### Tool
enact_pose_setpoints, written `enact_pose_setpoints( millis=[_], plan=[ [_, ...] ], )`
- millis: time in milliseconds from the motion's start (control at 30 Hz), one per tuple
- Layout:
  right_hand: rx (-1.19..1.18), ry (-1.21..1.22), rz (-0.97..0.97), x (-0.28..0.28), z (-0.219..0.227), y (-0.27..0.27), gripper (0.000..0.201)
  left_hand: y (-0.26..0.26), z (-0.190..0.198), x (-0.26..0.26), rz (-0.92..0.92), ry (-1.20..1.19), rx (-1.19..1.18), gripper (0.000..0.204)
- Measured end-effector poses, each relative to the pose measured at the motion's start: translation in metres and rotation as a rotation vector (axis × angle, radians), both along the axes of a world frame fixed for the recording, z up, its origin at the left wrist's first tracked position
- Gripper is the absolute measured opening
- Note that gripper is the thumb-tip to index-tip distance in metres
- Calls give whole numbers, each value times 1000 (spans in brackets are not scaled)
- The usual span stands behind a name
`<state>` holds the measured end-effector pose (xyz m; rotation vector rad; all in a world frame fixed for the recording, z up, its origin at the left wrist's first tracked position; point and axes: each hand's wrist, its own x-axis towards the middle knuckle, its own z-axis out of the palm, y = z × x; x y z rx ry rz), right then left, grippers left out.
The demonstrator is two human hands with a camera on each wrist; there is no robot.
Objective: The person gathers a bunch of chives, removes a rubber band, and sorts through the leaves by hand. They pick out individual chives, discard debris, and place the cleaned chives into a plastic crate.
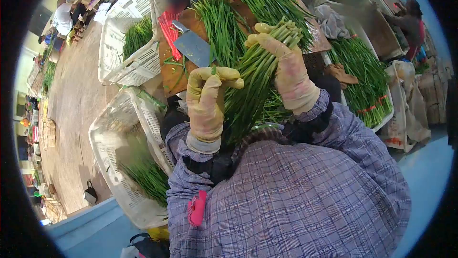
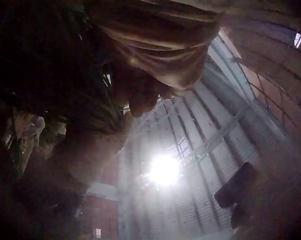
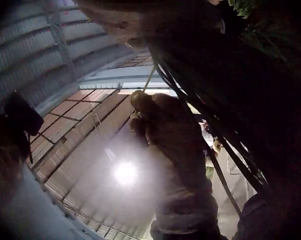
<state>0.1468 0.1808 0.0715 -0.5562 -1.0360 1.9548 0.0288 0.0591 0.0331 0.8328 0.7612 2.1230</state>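
The two white crates, the upper [image 1: 136,62] and the lower [image 1: 101,139], stand at the worker's left, within reach and holding greens. The wooden board [image 1: 168,79] lies ahead; two loose piles, the nearer [image 1: 217,24] and the farther [image 1: 272,3], rest on it, stalks roughly parallel, presumably to keep them in order. The held bundle [image 1: 257,74] is located above the worker's lap, between the hands, tilted with its pale stalk ends uppermost, probably so that individual stalks remain accessible. The gloved right hand [image 1: 293,74] grasps it near those ends, which keeps the stalks gathered. The gloved left hand [image 1: 207,98] is positioned beside the bundle, fingers curled, pinching a thin green strand [image 1: 213,70]. The cleaver [image 1: 193,48] lies flat beside the red strips [image 1: 168,31], clear of both hands. Not determinable: the person opposite, cut off by the upper edge; most wrist-view detail, lost to shadow and glare; the bundle's lower leaf tips; the strand's full length.
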Motion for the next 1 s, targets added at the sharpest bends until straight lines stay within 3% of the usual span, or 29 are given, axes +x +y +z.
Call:
enact_pose_setpoints(
  millis=[467, 567, 633, 667, 733, 767, 867, 1000],
  plan=[
    [-41, 66, -8, 4, 4, -4, 35, 3, -17, -13, -69, -431, 70, 8],
    [-30, 58, -35, 6, 3, -2, 35, 1, -12, -17, 23, -422, -8, 7],
    [-38, 62, -31, 6, 3, -1, 34, 1, -4, -15, 52, -173, -154, 12],
    [-45, 68, -27, 6, 3, -1, 34, 1, 1, -13, 51, -172, -155, 12],
    [-39, 63, -19, 6, 4, -1, 33, 3, 10, -8, 61, 127, -223, 28],
    [-34, 56, -10, 6, 5, -1, 32, 3, 13, -5, 60, 127, -224, 28],
    [-33, 47, -9, 5, 13, -8, 31, 5, 9, 0, 125, 604, -376, 34],
    [-24, 53, -20, 3, 10, -7, 32, 17, 8, 0, 171, 614, -192, 20]
  ],
)
